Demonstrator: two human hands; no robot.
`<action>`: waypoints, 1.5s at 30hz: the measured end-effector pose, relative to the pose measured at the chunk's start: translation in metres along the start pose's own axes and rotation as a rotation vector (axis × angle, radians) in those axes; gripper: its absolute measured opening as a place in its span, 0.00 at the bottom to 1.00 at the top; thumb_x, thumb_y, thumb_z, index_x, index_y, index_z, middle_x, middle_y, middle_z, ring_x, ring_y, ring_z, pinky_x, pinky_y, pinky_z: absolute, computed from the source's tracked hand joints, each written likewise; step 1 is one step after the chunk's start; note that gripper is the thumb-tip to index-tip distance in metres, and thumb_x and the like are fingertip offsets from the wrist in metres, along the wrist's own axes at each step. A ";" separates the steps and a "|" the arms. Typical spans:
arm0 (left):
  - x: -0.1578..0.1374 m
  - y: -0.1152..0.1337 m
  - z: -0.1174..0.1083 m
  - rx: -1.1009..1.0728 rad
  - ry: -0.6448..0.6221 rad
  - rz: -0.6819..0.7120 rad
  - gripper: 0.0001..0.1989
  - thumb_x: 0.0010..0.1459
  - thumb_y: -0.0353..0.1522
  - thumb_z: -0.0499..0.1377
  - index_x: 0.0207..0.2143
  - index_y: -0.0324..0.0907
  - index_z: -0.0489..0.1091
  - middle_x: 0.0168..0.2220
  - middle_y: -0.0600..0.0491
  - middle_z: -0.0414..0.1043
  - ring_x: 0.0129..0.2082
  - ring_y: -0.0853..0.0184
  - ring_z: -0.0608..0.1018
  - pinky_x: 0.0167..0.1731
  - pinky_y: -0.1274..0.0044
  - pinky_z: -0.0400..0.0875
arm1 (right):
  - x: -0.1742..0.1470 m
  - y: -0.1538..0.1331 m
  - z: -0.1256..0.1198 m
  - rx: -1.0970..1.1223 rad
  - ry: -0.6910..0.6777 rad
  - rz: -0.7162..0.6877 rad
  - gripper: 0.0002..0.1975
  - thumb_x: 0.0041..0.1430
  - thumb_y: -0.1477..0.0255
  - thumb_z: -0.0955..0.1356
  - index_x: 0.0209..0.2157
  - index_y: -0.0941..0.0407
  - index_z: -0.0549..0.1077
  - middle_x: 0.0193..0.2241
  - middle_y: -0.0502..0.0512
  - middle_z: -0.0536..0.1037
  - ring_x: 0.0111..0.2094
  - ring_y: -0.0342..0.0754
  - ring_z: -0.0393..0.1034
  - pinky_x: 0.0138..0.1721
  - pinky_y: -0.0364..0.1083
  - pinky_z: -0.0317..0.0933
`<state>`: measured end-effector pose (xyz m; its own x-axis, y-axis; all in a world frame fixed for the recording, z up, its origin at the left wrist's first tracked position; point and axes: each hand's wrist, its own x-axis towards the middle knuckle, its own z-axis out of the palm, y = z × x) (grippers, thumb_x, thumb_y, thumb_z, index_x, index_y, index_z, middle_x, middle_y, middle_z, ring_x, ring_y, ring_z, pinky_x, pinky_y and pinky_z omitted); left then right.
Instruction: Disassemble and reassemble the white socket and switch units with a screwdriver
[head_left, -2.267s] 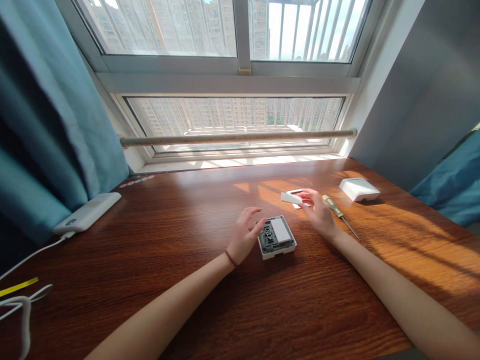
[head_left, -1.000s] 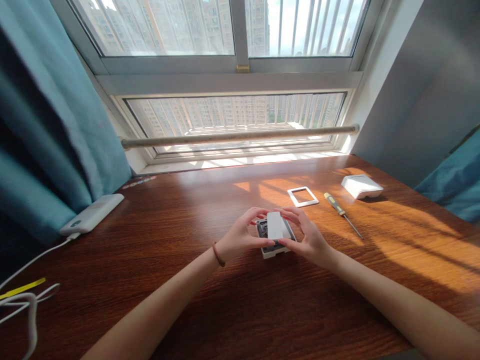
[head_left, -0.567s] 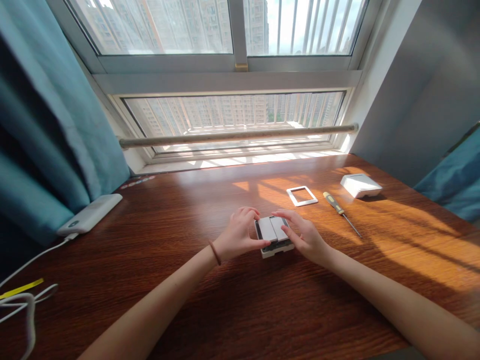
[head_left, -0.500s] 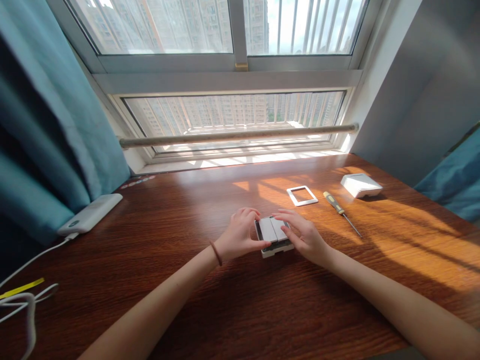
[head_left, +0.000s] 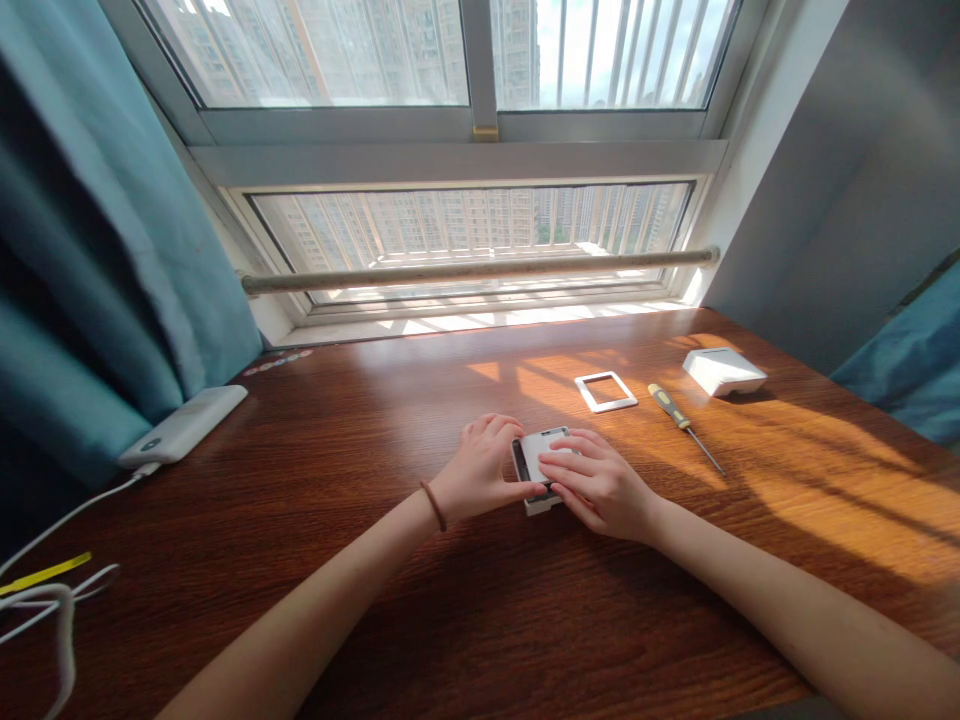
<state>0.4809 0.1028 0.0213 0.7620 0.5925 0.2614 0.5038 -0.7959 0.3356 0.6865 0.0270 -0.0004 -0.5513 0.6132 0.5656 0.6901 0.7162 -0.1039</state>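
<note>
- The square device (head_left: 538,507) sits just right of centre in the lower half of the frame, flat on the wooden surface (head_left: 375,420).
- The left hand (head_left: 484,470) grips its left side, thumb at the near edge and fingers at the far corner, much as half a second ago.
- The right hand (head_left: 604,485) has moved inward: its fingers, straight and grasping nothing, now lie across the device's top instead of bracketing its right edge.
- About two seconds ago the right hand held a white panel (head_left: 533,455) in the air; now that panel covers the device's left part.
- The white frame (head_left: 616,405), screwdriver (head_left: 669,405) and white box (head_left: 724,371), right of centre, stay put.
- Hidden under the right hand: the device's right part and the seam between its panels.
- The white cable (head_left: 66,640), lower left, is cut off by the frame edge.
</note>
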 end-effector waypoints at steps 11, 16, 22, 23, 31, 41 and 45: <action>-0.001 0.003 0.001 -0.024 0.008 0.029 0.26 0.49 0.51 0.57 0.43 0.42 0.64 0.47 0.45 0.65 0.50 0.55 0.64 0.50 0.63 0.58 | -0.002 0.000 0.004 0.065 0.040 -0.012 0.15 0.56 0.77 0.64 0.45 0.58 0.71 0.44 0.54 0.76 0.46 0.51 0.64 0.52 0.55 0.57; -0.001 0.003 0.004 -0.044 0.011 0.015 0.26 0.49 0.50 0.58 0.43 0.42 0.63 0.46 0.45 0.66 0.49 0.56 0.65 0.50 0.63 0.58 | -0.001 -0.001 0.004 0.095 0.056 0.005 0.15 0.55 0.78 0.64 0.45 0.57 0.71 0.42 0.55 0.77 0.45 0.51 0.65 0.49 0.55 0.60; -0.002 0.005 0.005 -0.025 0.014 0.020 0.24 0.49 0.49 0.58 0.42 0.42 0.63 0.45 0.47 0.67 0.48 0.56 0.65 0.51 0.63 0.57 | 0.002 -0.003 0.003 0.140 0.079 0.028 0.15 0.55 0.79 0.64 0.44 0.57 0.72 0.40 0.55 0.78 0.42 0.50 0.67 0.46 0.53 0.63; -0.002 0.005 0.005 -0.023 0.015 0.020 0.24 0.49 0.49 0.58 0.42 0.42 0.64 0.45 0.47 0.67 0.48 0.56 0.65 0.51 0.63 0.57 | 0.002 -0.003 0.003 0.146 0.082 0.030 0.15 0.55 0.79 0.64 0.44 0.57 0.73 0.40 0.55 0.78 0.42 0.50 0.67 0.46 0.52 0.63; -0.001 0.008 0.002 0.059 -0.017 0.037 0.23 0.51 0.50 0.55 0.42 0.43 0.65 0.45 0.48 0.67 0.49 0.55 0.63 0.51 0.61 0.55 | 0.003 -0.003 0.003 0.170 0.056 0.048 0.13 0.56 0.79 0.63 0.42 0.57 0.73 0.39 0.56 0.78 0.41 0.50 0.68 0.46 0.52 0.64; -0.007 0.019 0.004 0.166 -0.050 0.057 0.29 0.50 0.53 0.54 0.45 0.40 0.62 0.49 0.43 0.65 0.49 0.53 0.65 0.54 0.53 0.47 | -0.001 -0.002 0.003 0.161 0.073 -0.002 0.16 0.56 0.78 0.63 0.47 0.57 0.70 0.42 0.57 0.76 0.46 0.52 0.66 0.47 0.54 0.63; -0.008 0.020 0.008 0.190 -0.072 0.057 0.33 0.48 0.53 0.55 0.49 0.40 0.60 0.51 0.41 0.63 0.50 0.51 0.66 0.55 0.52 0.46 | 0.000 -0.003 0.004 0.288 0.186 0.129 0.14 0.54 0.74 0.67 0.44 0.57 0.70 0.40 0.58 0.76 0.46 0.53 0.66 0.48 0.54 0.62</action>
<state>0.4881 0.0807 0.0187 0.8151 0.5410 0.2072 0.5218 -0.8410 0.1434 0.6827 0.0258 -0.0033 -0.3558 0.6525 0.6691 0.5733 0.7178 -0.3952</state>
